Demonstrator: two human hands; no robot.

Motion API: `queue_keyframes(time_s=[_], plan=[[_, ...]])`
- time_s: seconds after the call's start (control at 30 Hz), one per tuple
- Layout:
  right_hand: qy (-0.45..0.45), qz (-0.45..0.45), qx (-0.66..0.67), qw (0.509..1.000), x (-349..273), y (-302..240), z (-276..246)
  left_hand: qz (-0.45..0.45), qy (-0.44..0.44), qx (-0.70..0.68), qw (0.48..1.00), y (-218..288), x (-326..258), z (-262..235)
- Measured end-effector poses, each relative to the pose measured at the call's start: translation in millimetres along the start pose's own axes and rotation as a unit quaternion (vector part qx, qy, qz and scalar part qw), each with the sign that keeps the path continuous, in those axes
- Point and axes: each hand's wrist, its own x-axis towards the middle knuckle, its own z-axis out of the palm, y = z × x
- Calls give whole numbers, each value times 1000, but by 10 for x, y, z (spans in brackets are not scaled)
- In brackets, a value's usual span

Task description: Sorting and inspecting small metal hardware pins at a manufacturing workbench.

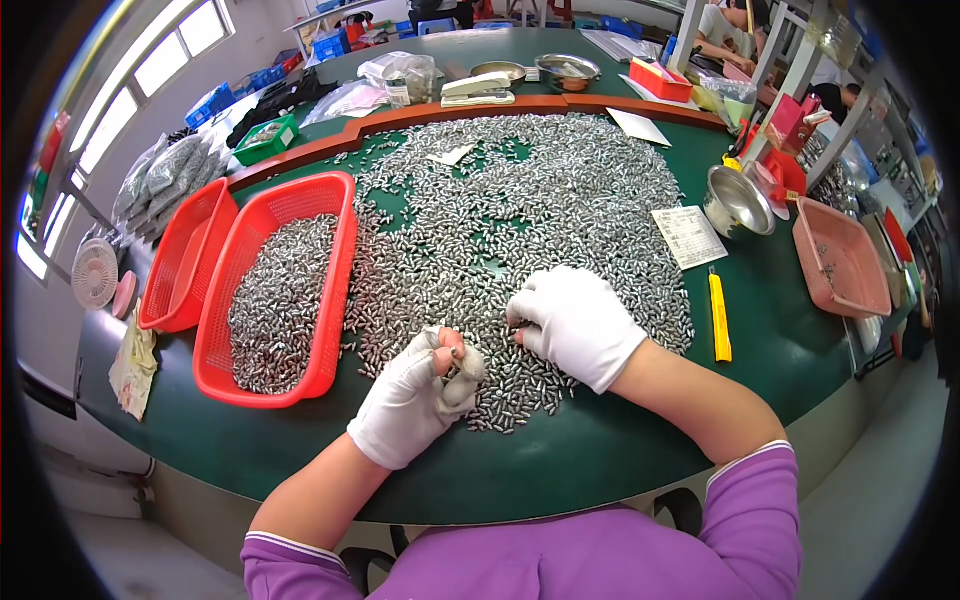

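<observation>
A wide layer of small silver bullet-shaped metal pieces [600, 190] covers the table in front of me. My left hand [415, 395], in a white glove with bare thumb and index tips, is raised at the near edge of the pile. Those two tips pinch one small metal piece [455, 352], and the other fingers curl in. To the right, my gloved right hand [578, 325] reaches down to the pile with its fingers bent and tips drawn together. Whatever those tips may hold is too small and hidden to make out.
A red basket [345, 270] full of the same pieces stands left, beside another red basket [175, 270]. On the right are a yellow cutter knife [719, 318], a paper slip [690, 237], a metal bowl [738, 200] and a pink basket [842, 260]. A reddish-brown ledge [450, 108] borders the far side.
</observation>
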Motion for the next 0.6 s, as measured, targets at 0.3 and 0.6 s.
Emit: queue_keyframes(time_s=[0.3,0.6], plan=[[88,-15,57,994,75,-12,-18,5,-1,0,1000,3,-13,18],[76,-57,322,942,13,-281,-60,-35,23,73,996,-25,-21,91]])
